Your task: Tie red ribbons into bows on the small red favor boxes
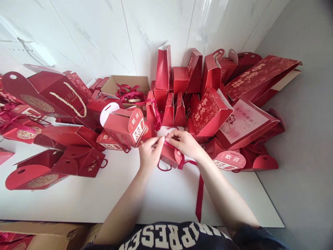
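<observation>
A small red gift box [170,156] with a cord handle sits on the white table [166,198] in front of me, and both hands are at its top. My left hand [148,152] pinches the top flap from the left. My right hand [183,143] pinches the same spot from the right, fingers closed. A dark red ribbon [199,194] runs from the box under my right wrist toward the table's near edge.
Many red gift boxes and bags are heaped along the white wall, from the far left [59,95] to the right [234,114]. A cardboard box [130,85] with ribbons stands at the back. Another carton [39,236] lies at the near left. Grey floor lies right.
</observation>
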`<move>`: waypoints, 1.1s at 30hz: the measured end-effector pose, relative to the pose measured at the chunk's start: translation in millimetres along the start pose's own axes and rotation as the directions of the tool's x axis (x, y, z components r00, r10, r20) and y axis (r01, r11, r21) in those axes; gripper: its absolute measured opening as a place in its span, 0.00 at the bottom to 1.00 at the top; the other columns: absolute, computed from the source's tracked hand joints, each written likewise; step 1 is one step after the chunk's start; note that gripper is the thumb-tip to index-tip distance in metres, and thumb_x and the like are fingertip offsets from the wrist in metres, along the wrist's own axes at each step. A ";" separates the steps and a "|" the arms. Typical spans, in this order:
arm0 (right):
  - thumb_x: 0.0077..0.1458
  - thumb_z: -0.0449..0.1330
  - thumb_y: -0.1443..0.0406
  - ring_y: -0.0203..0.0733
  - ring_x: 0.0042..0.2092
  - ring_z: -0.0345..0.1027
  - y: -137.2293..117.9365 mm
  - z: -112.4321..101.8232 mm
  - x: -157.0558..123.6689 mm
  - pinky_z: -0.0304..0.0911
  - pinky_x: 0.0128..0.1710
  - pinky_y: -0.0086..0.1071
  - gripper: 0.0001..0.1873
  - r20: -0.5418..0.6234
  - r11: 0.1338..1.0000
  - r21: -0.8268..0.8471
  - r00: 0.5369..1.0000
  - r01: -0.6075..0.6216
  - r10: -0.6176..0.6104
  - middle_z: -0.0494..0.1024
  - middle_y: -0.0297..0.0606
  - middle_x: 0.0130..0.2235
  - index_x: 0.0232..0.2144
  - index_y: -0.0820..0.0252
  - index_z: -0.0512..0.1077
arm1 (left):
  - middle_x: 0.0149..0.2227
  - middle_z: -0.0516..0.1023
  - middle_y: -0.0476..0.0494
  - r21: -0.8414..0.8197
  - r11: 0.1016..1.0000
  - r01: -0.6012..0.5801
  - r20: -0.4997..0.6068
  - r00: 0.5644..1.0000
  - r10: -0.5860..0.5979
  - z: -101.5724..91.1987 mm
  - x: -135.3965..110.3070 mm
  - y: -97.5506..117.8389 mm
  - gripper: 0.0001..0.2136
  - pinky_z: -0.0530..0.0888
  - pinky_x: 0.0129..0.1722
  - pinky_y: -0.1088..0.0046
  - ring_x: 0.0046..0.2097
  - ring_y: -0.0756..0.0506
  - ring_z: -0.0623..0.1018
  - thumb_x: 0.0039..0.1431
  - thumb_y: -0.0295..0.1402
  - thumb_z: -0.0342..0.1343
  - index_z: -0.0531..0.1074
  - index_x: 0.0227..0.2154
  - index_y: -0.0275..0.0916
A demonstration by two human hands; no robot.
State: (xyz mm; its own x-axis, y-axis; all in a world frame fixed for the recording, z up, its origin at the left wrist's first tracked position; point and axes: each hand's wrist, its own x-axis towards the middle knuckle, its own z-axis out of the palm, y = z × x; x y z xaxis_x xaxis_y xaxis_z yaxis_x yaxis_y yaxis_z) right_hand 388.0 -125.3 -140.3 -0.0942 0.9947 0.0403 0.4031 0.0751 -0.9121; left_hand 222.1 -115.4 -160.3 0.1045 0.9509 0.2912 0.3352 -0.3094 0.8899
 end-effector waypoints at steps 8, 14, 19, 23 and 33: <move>0.59 0.59 0.58 0.43 0.48 0.68 -5.7 -5.7 2.9 0.61 0.54 0.39 0.10 -0.100 0.986 0.011 0.981 0.166 -0.164 0.74 0.40 0.45 0.40 0.55 0.75 | 0.37 0.76 0.45 -0.041 0.992 -0.121 -0.110 0.987 0.116 3.8 9.8 1.3 0.09 0.75 0.30 0.76 0.37 0.49 0.77 0.59 0.38 0.58 0.77 0.30 0.39; 0.58 0.60 0.59 0.42 0.46 0.70 -18.5 -11.4 10.3 0.62 0.51 0.38 0.08 -0.014 0.968 0.010 0.968 0.251 -0.250 0.75 0.39 0.44 0.34 0.55 0.78 | 0.46 0.75 0.42 -0.176 0.963 -0.203 -0.083 0.978 0.191 2.4 12.9 3.3 0.09 0.78 0.46 0.68 0.48 0.46 0.77 0.61 0.37 0.56 0.74 0.42 0.41; 0.59 0.58 0.58 0.40 0.38 0.71 -17.0 -11.8 18.7 0.65 0.43 0.35 0.11 0.020 0.976 0.068 0.978 0.205 -0.206 0.79 0.36 0.35 0.34 0.58 0.76 | 0.45 0.80 0.42 -0.214 0.976 -0.031 0.217 0.973 0.078 6.4 11.2 -12.0 0.11 0.75 0.50 0.64 0.48 0.43 0.78 0.62 0.38 0.56 0.74 0.45 0.40; 0.56 0.61 0.57 0.36 0.31 0.69 -5.8 -7.7 28.4 0.65 0.36 0.32 0.12 -0.027 0.969 0.185 0.986 0.165 -0.163 0.77 0.35 0.30 0.32 0.60 0.74 | 0.45 0.80 0.42 -0.142 0.986 -0.081 0.216 0.970 0.111 8.9 5.6 -21.5 0.10 0.74 0.50 0.65 0.48 0.42 0.78 0.63 0.38 0.54 0.76 0.39 0.39; 0.55 0.63 0.53 0.32 0.26 0.67 -41.8 -20.1 35.2 0.64 0.26 0.26 0.15 -0.196 0.911 0.286 0.949 0.296 -0.247 0.73 0.32 0.27 0.33 0.60 0.72 | 0.51 0.76 0.43 0.038 0.963 -0.268 0.279 0.928 0.248 5.1 2.6 -12.2 0.18 0.71 0.54 0.62 0.53 0.40 0.74 0.52 0.38 0.64 0.74 0.47 0.43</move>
State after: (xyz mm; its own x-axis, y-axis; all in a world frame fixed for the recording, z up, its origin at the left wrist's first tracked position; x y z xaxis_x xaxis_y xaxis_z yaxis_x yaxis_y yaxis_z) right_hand 386.1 -92.1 -92.5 -0.0104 0.9392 0.3433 0.0787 0.3430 -0.9360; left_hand 223.1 -109.1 -172.2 0.4414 0.8070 0.3924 0.3306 -0.5528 0.7649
